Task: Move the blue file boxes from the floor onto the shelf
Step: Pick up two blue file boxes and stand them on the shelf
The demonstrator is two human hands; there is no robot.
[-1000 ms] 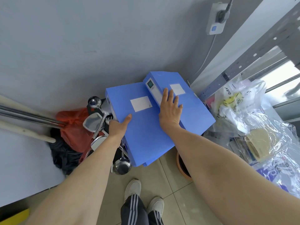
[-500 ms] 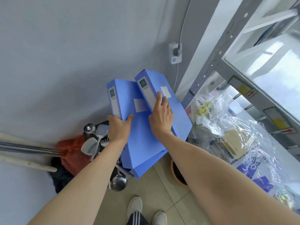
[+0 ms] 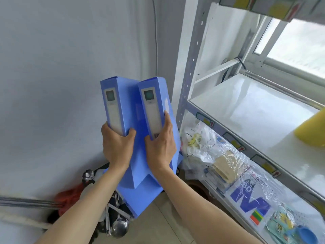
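I hold two blue file boxes upright in front of me, spines with pale labels facing me. My left hand (image 3: 117, 146) grips the lower spine of the left blue file box (image 3: 112, 104). My right hand (image 3: 161, 145) grips the lower spine of the right blue file box (image 3: 154, 106). The two boxes touch along their sides and are raised off the floor, left of the grey metal shelf (image 3: 246, 110). The white shelf board at box height lies to the right.
A yellow object (image 3: 311, 132) sits on the white shelf board at the right edge. The lower shelf holds plastic-wrapped paper packs (image 3: 246, 196) and bags. On the floor by the wall lie metal ladles (image 3: 119, 226), an orange bag (image 3: 68, 199) and poles.
Both boxes rose from lying flat over the floor clutter to standing upright. My hands shifted from the flat faces to gripping the spines. The view swung up toward the shelf.
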